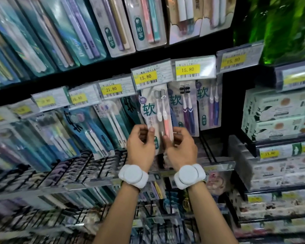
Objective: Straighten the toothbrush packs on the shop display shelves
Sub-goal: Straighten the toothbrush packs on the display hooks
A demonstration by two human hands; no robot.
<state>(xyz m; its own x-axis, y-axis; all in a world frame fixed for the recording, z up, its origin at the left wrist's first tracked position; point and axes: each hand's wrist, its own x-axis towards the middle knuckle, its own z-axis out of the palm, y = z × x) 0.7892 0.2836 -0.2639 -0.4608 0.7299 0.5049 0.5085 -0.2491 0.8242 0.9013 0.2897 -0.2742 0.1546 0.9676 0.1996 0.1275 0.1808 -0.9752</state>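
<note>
A clear toothbrush pack (155, 110) with a white and a pink brush and a large teal character hangs below a 15.80 price tag (145, 77) in the middle row. My left hand (140, 147) pinches its lower left edge. My right hand (180, 148) pinches its lower right edge. The pack hangs nearly upright, slightly in front of its neighbours. To its right hang a pack with two purple brushes (183, 110) and a pack with purple and blue brushes (209, 106). Each wrist carries a white band.
More toothbrush packs (88, 131) lean to the left on the same row, and a row of packs (77, 32) hangs above. Black wire hooks (63, 173) jut out below. Boxed goods (275, 110) fill shelves at the right. A green pack (285, 23) sits top right.
</note>
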